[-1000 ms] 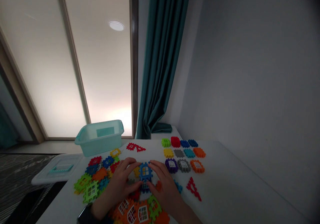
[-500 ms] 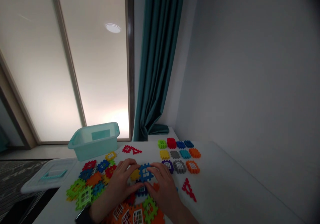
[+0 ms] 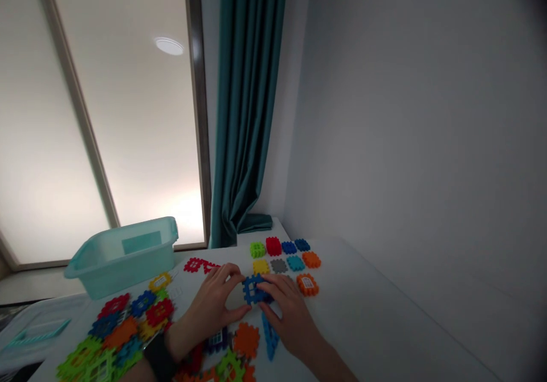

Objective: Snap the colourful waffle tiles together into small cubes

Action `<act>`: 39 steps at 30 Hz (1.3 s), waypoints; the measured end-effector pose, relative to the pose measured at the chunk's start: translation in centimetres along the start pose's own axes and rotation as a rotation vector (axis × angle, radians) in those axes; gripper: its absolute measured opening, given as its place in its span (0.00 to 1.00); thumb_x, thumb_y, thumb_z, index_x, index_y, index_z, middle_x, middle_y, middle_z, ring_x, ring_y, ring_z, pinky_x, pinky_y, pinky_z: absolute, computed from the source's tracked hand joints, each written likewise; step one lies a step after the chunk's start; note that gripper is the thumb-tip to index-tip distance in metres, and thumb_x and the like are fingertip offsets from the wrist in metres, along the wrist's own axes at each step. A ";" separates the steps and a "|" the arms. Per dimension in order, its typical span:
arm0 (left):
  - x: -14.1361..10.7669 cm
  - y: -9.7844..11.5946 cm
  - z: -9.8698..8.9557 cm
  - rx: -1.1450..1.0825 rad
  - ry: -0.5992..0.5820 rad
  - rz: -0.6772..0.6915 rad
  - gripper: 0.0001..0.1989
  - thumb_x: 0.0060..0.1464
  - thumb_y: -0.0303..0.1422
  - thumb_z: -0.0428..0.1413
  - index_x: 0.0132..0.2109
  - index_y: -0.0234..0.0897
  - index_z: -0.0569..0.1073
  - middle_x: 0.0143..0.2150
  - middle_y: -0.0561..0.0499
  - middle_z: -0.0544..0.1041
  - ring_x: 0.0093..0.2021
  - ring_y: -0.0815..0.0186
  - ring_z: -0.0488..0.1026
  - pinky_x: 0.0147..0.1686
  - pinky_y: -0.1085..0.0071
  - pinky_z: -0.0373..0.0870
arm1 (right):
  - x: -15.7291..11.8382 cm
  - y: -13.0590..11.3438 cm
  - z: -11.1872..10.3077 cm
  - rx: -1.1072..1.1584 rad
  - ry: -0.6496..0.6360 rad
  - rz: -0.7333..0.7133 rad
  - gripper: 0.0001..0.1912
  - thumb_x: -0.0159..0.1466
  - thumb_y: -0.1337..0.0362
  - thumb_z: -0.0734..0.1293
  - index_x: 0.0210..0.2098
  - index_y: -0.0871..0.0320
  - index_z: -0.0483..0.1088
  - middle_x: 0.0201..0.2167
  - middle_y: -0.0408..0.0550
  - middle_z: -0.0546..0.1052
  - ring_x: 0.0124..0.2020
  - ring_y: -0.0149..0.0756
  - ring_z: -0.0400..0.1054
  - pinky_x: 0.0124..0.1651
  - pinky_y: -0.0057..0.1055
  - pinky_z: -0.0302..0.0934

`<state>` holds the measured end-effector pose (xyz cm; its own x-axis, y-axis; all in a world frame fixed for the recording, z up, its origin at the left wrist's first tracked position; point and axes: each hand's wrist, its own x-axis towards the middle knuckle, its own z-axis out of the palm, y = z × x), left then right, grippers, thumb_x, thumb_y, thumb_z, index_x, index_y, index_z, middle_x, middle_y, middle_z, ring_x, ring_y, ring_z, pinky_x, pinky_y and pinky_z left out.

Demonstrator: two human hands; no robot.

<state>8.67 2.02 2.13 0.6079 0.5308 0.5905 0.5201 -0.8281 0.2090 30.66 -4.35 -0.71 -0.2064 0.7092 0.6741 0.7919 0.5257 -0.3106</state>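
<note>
A blue square window-shaped building block (image 3: 253, 288) is held just above the white table, between the fingertips of both hands. My left hand (image 3: 213, 298), with a dark watch on its wrist, pinches the block's left side with thumb and fingers. From the right, my right hand (image 3: 288, 308) grips its other side and hides part of it. Behind the block stand rows of small blocks, among them a yellow one (image 3: 261, 266) and a grey one (image 3: 279, 266). A blue triangular piece (image 3: 270, 335) lies below the right hand, beside an orange square block (image 3: 247, 340).
Loose coloured blocks (image 3: 122, 333) lie heaped at the left. Behind them stands a translucent teal bin (image 3: 128, 268), with a clear lid (image 3: 40, 328) nearer the left edge. Red pieces (image 3: 194, 265) lie beyond my left hand. A teal curtain (image 3: 250, 109) hangs behind the table.
The view has swung to the right. Both hands have carried the blue block rightward, toward the front row of blocks, uncovering the orange block and blue triangle.
</note>
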 end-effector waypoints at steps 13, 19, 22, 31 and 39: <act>4.5 1.3 4.3 0.007 -0.060 -0.036 0.21 0.51 0.37 0.66 0.51 0.41 0.73 0.49 0.47 0.74 0.47 0.54 0.73 0.49 0.57 0.72 | 1.0 5.4 -2.8 0.076 -0.055 0.027 0.21 0.57 0.75 0.64 0.49 0.53 0.69 0.51 0.52 0.74 0.55 0.44 0.67 0.59 0.45 0.63; 6.1 -0.8 4.6 -0.032 -0.059 -0.068 0.17 0.61 0.38 0.56 0.55 0.43 0.72 0.52 0.45 0.73 0.47 0.54 0.74 0.48 0.56 0.74 | 2.6 9.7 -3.6 0.163 -0.053 0.049 0.14 0.62 0.72 0.63 0.45 0.54 0.71 0.48 0.51 0.75 0.53 0.42 0.69 0.58 0.44 0.63; 6.4 -2.6 4.7 -0.056 -0.038 -0.095 0.14 0.63 0.39 0.52 0.53 0.41 0.73 0.50 0.44 0.74 0.47 0.55 0.75 0.49 0.57 0.74 | 3.2 12.5 -4.0 0.181 -0.021 0.107 0.11 0.62 0.69 0.64 0.43 0.53 0.72 0.48 0.50 0.76 0.52 0.43 0.69 0.58 0.45 0.63; 5.7 -7.6 6.6 0.077 -0.372 -0.274 0.16 0.60 0.37 0.52 0.52 0.40 0.75 0.53 0.43 0.75 0.54 0.50 0.73 0.54 0.52 0.69 | 4.2 22.0 -4.9 0.248 0.014 0.393 0.14 0.60 0.64 0.64 0.45 0.54 0.74 0.49 0.50 0.76 0.53 0.42 0.69 0.57 0.46 0.64; 6.1 -7.8 6.8 0.043 -0.492 -0.266 0.18 0.61 0.39 0.52 0.55 0.39 0.74 0.56 0.41 0.75 0.57 0.50 0.70 0.55 0.52 0.68 | 3.8 27.4 -3.7 0.248 -0.024 0.520 0.14 0.57 0.64 0.65 0.43 0.54 0.76 0.47 0.50 0.77 0.52 0.43 0.70 0.55 0.44 0.66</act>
<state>12.41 12.95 -1.20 0.6558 0.7500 0.0862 0.7110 -0.6520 0.2633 53.70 11.05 -4.18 0.1588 0.9127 0.3764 0.6348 0.1976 -0.7470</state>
